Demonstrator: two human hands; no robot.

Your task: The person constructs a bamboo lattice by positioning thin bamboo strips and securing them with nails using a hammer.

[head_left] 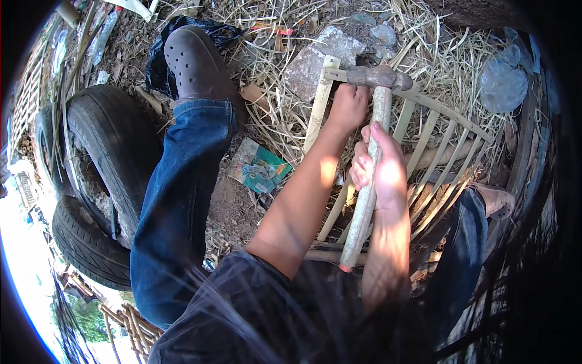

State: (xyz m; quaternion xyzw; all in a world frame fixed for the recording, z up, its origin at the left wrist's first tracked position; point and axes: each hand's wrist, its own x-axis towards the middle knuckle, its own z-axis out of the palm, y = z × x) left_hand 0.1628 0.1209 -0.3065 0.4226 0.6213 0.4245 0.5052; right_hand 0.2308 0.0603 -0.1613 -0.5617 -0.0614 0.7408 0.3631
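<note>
My right hand (pixel 382 164) is wrapped round the pale, worn handle of a hammer (pixel 368 206), thumb along its upper side. The hammer's grey metal head (pixel 379 77) lies over the top rail of a slatted bamboo frame (pixel 451 113), near its upper left corner. Just below the head, my left hand (pixel 350 108) is closed with curled fingers at that rail. Its fingertips are partly hidden. Several thin bamboo slats fan down from the rail toward me. A flat bamboo strip (pixel 317 109) stands left of my left hand.
A pale stone (pixel 324 59) sits behind the frame corner. My shoe (pixel 195 64) is planted at left, beside old tyres (pixel 112 145). Straw (pixel 418 30) litters the dirt, with a green printed packet (pixel 262 166) and clear crumpled plastic (pixel 503 85) at right.
</note>
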